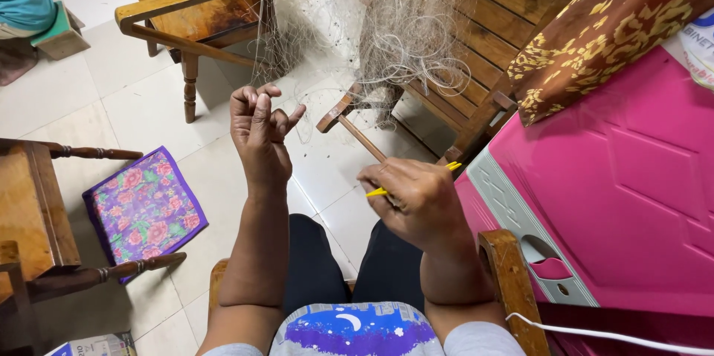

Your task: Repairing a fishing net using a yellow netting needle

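At twelve o'clock hangs the pale net [357, 21]; the left hand [259, 133], fingers curled, pinches its threads. The right hand [416, 203] at four o'clock grips a yellow needle [377, 192]. Wooden chairs [201, 21] stand beyond, a pink cabinet [617, 185] at three o'clock.

Home: wooden chairs [195, 10], tiled floor [134, 103]
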